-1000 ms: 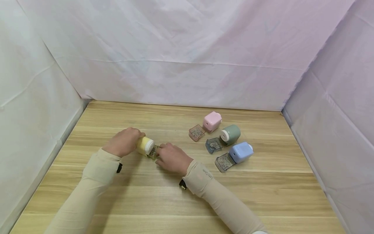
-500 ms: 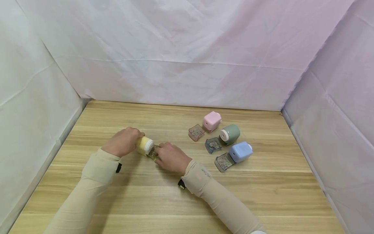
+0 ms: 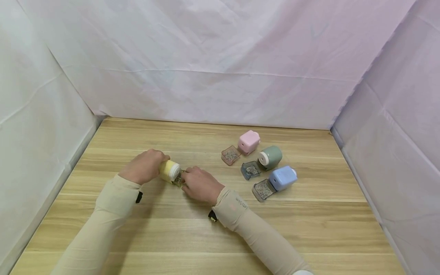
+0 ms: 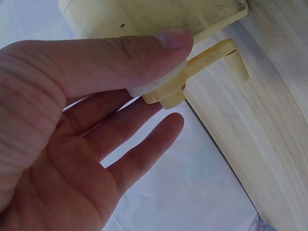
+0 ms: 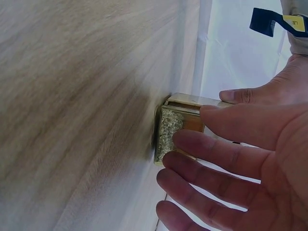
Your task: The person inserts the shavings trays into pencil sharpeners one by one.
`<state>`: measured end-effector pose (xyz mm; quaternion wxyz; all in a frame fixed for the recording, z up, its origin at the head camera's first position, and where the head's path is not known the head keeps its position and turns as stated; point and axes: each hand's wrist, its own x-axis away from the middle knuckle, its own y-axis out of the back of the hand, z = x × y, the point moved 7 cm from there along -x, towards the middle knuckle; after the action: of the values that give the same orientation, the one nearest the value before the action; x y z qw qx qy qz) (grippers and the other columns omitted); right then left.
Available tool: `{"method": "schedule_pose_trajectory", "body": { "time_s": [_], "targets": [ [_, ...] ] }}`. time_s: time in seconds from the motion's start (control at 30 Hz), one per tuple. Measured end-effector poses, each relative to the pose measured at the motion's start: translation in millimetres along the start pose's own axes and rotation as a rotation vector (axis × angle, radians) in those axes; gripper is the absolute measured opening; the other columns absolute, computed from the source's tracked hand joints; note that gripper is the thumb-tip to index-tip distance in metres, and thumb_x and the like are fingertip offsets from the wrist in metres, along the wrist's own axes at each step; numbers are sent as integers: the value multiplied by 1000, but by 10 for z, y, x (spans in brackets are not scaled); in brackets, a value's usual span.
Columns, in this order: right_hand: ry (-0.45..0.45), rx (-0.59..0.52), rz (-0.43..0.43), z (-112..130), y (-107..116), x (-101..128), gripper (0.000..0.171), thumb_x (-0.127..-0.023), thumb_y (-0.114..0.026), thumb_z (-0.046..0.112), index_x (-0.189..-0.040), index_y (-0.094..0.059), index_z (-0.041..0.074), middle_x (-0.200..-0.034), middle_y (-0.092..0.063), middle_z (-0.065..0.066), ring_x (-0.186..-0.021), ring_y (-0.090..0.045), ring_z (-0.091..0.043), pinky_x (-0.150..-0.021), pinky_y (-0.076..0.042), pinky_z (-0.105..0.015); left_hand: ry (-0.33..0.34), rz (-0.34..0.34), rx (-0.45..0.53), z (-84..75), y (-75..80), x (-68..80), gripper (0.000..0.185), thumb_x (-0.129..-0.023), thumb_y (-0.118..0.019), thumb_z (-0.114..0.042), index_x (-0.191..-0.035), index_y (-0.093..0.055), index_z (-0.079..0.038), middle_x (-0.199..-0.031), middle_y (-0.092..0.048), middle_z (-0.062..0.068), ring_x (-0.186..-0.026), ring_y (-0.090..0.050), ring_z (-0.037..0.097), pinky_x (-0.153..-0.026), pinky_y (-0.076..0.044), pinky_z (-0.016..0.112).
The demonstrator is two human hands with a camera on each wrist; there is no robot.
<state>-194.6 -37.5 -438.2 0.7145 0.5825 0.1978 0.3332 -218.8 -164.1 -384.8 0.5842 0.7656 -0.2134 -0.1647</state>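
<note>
A yellow hand-crank pencil sharpener (image 3: 168, 170) lies at the left of the table, its round white end towards the right. My left hand (image 3: 146, 167) grips its back end; the thumb presses near the white ring beside the yellow crank (image 4: 207, 62) in the left wrist view. A clear yellowish drawer (image 5: 168, 132) full of pencil shavings sticks out of the sharpener. With thumb and forefinger, my right hand (image 3: 202, 185) pinches the drawer's edge, while the other fingers are spread below. Part of the drawer is hidden behind the fingertips.
To the right, pink (image 3: 249, 142), green (image 3: 273, 157) and blue (image 3: 283, 178) sharpeners lie with their drawers pulled out. Shavings fill the pink's drawer (image 3: 230, 155), the green's drawer (image 3: 251, 170) and the blue's drawer (image 3: 264, 190). White cloth walls (image 3: 206, 97) border the wooden table (image 3: 192, 244).
My right hand has shifted very slightly left, towards the yellow sharpener, still at its drawer. My left hand keeps its grip; the other sharpeners stay as they were.
</note>
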Motion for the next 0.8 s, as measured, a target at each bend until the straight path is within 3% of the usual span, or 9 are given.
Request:
{"method": "schedule_pose_trajectory", "body": {
  "time_s": [0.8],
  "targets": [
    [-9,5,14,32,-8,-56,19,-105,-70,25,-118,-77,12,-112,-72,-1,-103,-66,-18,-86,-57,-28,13,9,-6,21,-9,-11,35,-71,-70,27,-86,-74,-4,-81,-74,9,-72,-66,25,-67,-57,41]
  ]
}}
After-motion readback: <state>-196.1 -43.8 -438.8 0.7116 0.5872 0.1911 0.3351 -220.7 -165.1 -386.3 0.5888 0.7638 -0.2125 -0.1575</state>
